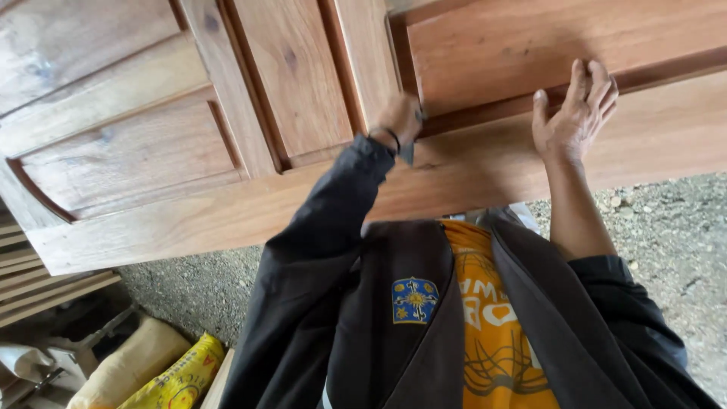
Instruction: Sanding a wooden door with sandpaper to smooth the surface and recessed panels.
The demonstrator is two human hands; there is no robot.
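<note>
Head view, looking down the wearer's chest toward one panelled wooden door lying flat, the landmark for all positions below.

Hands, two. The left hand is curled on the door's surface at the corner of a recessed panel, beside the central upright member; its fingers are closed around a small dark, flat-bladed tool, of which only the tip shows below the hand, so its kind cannot be told. A dark band circles that wrist. The right hand rests flat on the door's near rail, fingers spread and extended, their tips touching the moulded edge of the panel above; it holds nothing.

Door panels, four visible: two stacked at the left, one narrow one to the left of the upright, one wide one to its right.

Clothing: one dark jacket, open, with one small blue-and-yellow shield-shaped badge on its left chest, over one orange printed shirt.

Below the door's near-left corner: one yellow printed sack and one tan sack, touching each other, on the ground. Pale wooden slats lie under the door's left end. Grey gravel ground shows below the door's right end.
</note>
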